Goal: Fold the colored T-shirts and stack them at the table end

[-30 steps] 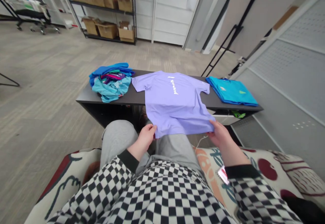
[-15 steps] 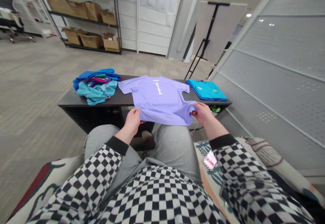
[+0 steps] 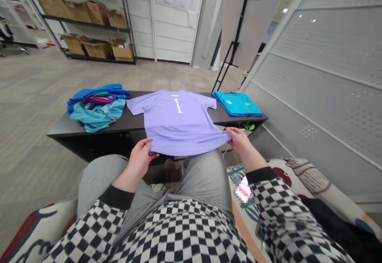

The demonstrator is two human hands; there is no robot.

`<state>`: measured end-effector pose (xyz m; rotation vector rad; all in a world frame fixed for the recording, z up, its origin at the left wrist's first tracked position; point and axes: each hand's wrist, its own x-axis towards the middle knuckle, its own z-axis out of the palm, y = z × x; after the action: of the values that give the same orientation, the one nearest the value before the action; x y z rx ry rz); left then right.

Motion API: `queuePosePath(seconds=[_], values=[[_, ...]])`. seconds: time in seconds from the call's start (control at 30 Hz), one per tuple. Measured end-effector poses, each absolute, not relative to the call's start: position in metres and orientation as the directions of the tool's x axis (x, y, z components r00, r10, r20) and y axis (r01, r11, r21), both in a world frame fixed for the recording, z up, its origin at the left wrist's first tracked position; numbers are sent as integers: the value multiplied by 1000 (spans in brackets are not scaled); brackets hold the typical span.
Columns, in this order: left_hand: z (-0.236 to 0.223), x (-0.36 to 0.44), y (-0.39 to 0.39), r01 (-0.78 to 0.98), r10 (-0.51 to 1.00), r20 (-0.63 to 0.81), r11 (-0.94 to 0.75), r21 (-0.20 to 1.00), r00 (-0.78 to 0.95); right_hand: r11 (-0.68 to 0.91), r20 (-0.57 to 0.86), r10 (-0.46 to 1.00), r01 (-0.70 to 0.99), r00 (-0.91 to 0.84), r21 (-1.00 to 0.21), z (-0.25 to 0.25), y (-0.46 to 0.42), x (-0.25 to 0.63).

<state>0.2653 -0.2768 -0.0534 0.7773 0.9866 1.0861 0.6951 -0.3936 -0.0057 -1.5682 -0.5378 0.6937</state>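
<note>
A lavender T-shirt [image 3: 179,115] with white lettering lies spread on the dark table [image 3: 135,123], its collar at the far edge. Its hem hangs past the near edge, over my knees. My left hand [image 3: 141,157] pinches the hem's left corner between thumb and fingers. At the other corner, my right hand [image 3: 238,139] is closed on the hem and pulls it out to a point. To the left of the shirt sits a crumpled heap of blue, teal and purple clothes [image 3: 98,108]. A folded turquoise shirt [image 3: 238,104] lies flat at the right.
A grey perforated panel [image 3: 322,80] stands close on the right. Below the tabletop, something bright green [image 3: 248,126] shows in the shelf. Beyond the table are a black easel [image 3: 237,36] and a rack with cardboard boxes [image 3: 97,48]. A patterned sofa [image 3: 286,171] is under me.
Both hands lifted the hem, then lowered it again, and it is now spread wider, with the right corner drawn outward. The view has tilted up and turned to the right.
</note>
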Motion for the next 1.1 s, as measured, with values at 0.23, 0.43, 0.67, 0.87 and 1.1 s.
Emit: queuePosePath(seconds=[0.23,0.43,0.67,0.87,1.1], values=[[-59,259,-292,-313,944,-305,330,891,128,-227,-152,731,26,666,-974,-38,-409,725],[-72,251,-311,-233,894,-430,448,863,125,-279,-293,753,-119,590,-953,-70,-434,726],[-94,230,-316,-23,831,-536,545,838,147,-389,-450,727,-228,519,-892,-115,-447,716],[-111,222,-295,280,830,-522,462,841,198,-422,-415,701,-132,581,-897,-135,-435,723],[-141,233,-264,429,821,-526,402,809,220,-619,-265,696,372,667,-691,-155,-388,723]])
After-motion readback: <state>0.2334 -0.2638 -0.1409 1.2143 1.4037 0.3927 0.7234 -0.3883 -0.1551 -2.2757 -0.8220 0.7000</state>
